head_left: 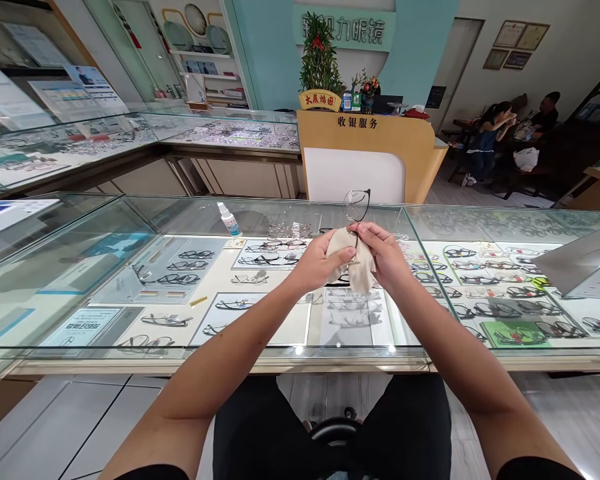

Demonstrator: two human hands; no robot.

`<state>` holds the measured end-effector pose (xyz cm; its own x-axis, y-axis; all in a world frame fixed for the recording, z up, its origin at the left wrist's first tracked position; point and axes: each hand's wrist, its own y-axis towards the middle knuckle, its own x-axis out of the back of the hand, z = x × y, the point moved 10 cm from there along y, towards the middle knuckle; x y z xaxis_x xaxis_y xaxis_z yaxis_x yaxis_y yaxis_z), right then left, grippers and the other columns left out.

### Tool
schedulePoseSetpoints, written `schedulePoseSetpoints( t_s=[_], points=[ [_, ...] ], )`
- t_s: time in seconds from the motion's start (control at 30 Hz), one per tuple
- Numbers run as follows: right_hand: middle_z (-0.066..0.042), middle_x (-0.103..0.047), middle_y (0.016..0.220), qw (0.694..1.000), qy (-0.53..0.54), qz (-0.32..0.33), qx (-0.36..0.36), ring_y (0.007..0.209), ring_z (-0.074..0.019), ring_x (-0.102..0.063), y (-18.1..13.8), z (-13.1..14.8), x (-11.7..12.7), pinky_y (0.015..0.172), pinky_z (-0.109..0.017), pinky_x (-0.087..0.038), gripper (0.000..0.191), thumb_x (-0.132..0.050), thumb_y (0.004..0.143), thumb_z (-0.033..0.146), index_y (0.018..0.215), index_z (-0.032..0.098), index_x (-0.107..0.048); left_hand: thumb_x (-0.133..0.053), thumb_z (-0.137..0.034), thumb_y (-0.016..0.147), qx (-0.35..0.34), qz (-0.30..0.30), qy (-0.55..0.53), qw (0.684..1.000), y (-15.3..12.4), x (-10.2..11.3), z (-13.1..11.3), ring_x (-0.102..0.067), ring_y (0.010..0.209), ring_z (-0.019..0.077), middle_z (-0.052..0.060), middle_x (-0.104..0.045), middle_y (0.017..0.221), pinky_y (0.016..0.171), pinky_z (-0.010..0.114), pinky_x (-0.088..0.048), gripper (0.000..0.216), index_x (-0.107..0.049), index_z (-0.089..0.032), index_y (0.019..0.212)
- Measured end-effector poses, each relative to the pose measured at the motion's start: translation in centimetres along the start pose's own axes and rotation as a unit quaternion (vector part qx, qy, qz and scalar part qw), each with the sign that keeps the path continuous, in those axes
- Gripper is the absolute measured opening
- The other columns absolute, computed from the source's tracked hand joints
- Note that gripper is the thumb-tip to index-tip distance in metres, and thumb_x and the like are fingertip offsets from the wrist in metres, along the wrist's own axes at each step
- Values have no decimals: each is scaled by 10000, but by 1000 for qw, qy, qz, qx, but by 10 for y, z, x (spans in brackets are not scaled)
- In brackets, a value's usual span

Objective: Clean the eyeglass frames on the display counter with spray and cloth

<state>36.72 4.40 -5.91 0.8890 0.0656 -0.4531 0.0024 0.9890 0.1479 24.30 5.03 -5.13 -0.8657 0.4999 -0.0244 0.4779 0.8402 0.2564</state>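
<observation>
A pair of dark-framed glasses [359, 205] is held above the glass counter, with one lens sticking up past my fingers. My left hand [323, 261] is closed on a beige cleaning cloth [363, 267], which wraps the lower part of the glasses. The fingers of my right hand [380, 250] pinch the frame near its middle, beside the cloth. Folds of the cloth hang down between both hands. The other lens is mostly hidden by the cloth and fingers. To the left on the counter stands a white spray bottle [229, 220].
Under me is a glass display counter [290, 357] with rows of eyeglasses inside. A grey-white folded sign [587, 260] stands on its right part. Beyond it are a wooden cashier desk [420, 150] and another glass case [230, 137]. Two people sit at the far right.
</observation>
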Motion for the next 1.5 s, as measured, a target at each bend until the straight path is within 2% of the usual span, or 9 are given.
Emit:
schedulePoseSetpoints(
  t_s=[0.23,0.47,0.67,0.77,0.87,1.0,1.13,1.3,1.5],
  points=[
    [-25,-799,1063,998,-45,15,47,975,-205,-671,-2,1,-7,885,-335,-550,379,-981,711,616,869,290,-869,-931,-659,785,-30,-86,6,996,-1,12,3,-566,711,137,4,-678,835,642,257,-466,643,-729,-157,1134],
    [-17,-784,1052,993,-72,40,80,1030,-213,-676,-4,6,-12,927,-343,-541,280,-958,783,573,879,321,-882,-748,-828,883,-79,-140,40,986,-6,17,-9,-506,701,141,-2,-583,742,657,277,-439,650,-694,-180,875],
    [-29,-763,1087,993,-81,11,87,1082,-237,-677,-1,16,-1,1006,-371,-550,327,-960,760,601,858,305,-860,-748,-921,800,-4,-98,-16,995,3,16,10,-558,670,159,0,-608,701,647,293,-471,719,-640,-210,813],
    [-38,-743,1129,992,-81,7,97,1201,-261,-666,2,24,5,1035,-372,-541,319,-954,764,609,844,316,-858,-783,-919,764,28,-132,-57,989,7,32,19,-625,675,166,5,-658,724,624,286,-488,724,-671,-211,864],
    [-51,-714,1199,986,-110,29,123,1356,-276,-615,1,31,3,1131,-383,-495,274,-926,822,591,843,324,-869,-812,-891,766,34,-171,-97,980,8,48,21,-710,774,187,27,-723,810,666,281,-526,707,-688,-212,923],
    [-77,-694,1336,974,-176,77,120,1477,-309,-550,-3,27,-10,1170,-426,-475,303,-886,873,613,846,311,-871,-789,-891,795,34,-158,-109,981,9,49,15,-726,787,213,43,-724,801,634,295,-510,704,-690,-216,969],
    [-69,-707,1234,962,-229,112,102,1358,-308,-588,-6,18,-19,1123,-421,-475,325,-870,882,629,858,305,-877,-798,-908,768,0,-116,-92,989,9,39,3,-652,721,179,23,-661,753,654,300,-511,726,-661,-206,887],
    [-46,-688,1099,958,-236,132,95,1171,-274,-611,-6,16,-21,1041,-389,-471,300,-853,904,596,860,301,-882,-876,-836,748,-28,-86,-53,995,10,36,-8,-433,580,107,-23,-527,670,545,276,-368,683,-639,-197,800],
    [-25,-634,981,962,-226,127,90,981,-227,-579,-6,18,-18,919,-358,-444,296,-846,901,572,830,286,-866,-882,-784,784,-37,-42,-23,998,10,33,-20,-514,638,128,24,-653,748,594,271,-400,640,-731,-172,893]
  ],
)
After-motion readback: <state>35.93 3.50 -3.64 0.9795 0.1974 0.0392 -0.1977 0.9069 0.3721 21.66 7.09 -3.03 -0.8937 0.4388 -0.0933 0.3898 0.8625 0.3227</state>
